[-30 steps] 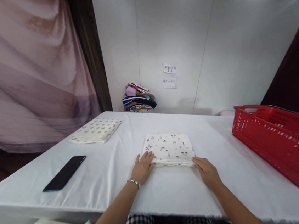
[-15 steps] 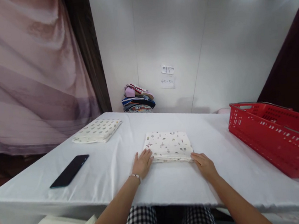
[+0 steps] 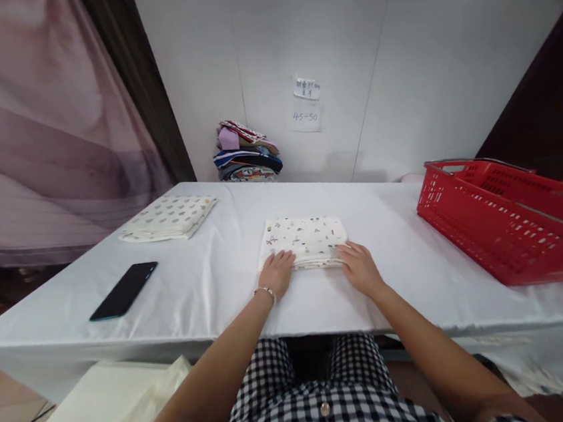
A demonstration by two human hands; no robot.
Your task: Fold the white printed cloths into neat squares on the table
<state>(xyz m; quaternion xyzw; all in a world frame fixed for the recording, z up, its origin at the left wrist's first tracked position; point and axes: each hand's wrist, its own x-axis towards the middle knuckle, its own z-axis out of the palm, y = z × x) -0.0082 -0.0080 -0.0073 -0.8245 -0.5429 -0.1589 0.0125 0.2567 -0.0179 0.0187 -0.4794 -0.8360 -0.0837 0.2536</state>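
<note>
A folded white cloth (image 3: 304, 234) with small printed figures lies flat on the table in front of me, its layered folds facing me. My left hand (image 3: 277, 275) rests palm down at the near left corner, fingers stretched out onto the top. At the near right corner, my right hand (image 3: 361, 268) lays its outstretched fingers over the edge of the cloth. Neither hand lifts it. Farther left on the table is another folded white cloth (image 3: 171, 217) with a grey printed pattern.
A black phone (image 3: 125, 291) lies on the left of the white-covered table (image 3: 207, 272). On the right stands a red plastic basket (image 3: 509, 227). Folded fabrics (image 3: 248, 154) are stacked by the wall behind. Below left is a white surface (image 3: 96, 412) with pale cloth or sheeting.
The view has tipped downward, so the table appears higher. My left hand has shifted inward along the near edge, and my right fingers reach farther over the cloth.
</note>
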